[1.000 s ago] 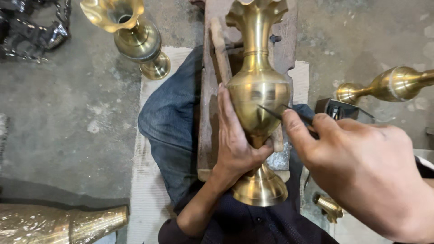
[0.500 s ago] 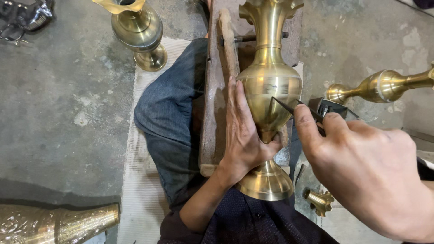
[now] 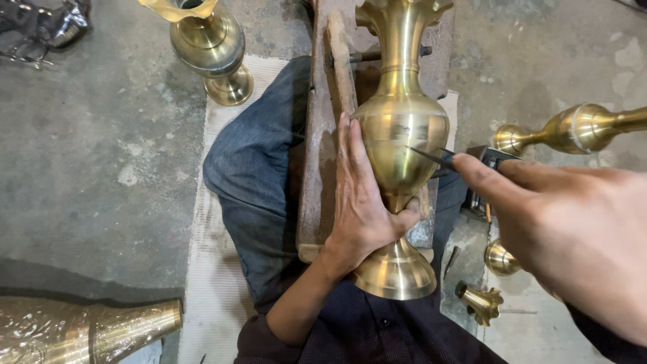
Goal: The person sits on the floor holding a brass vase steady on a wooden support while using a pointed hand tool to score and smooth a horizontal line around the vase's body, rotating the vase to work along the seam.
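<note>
While the left hand (image 3: 364,216) wraps closed around the narrow waist of the brass vase (image 3: 399,141) at frame centre, thumb on the stem and fingers flat up the belly, the vase leans on a wooden block (image 3: 323,135) across the lap.

Right hand (image 3: 573,222), lower right, is closed on a thin dark metal tool (image 3: 431,158); its tip touches the vase's belly.

Risks, as I judge them:
- Polished curved surface: the tip could skid and scratch the finish, or run toward the left fingers just beside it.
- Only one hand and the block steady the vase, so side pressure could roll it.

Count:
- Brass vases: 3 (held one, one upper left (image 3: 205,47), one lying at right edge (image 3: 573,129))
- Wrapped brass piece, lower left (image 3: 87,331): 1
- Small brass parts, lower right (image 3: 492,280): 2
- Tool in hand: 1
</note>
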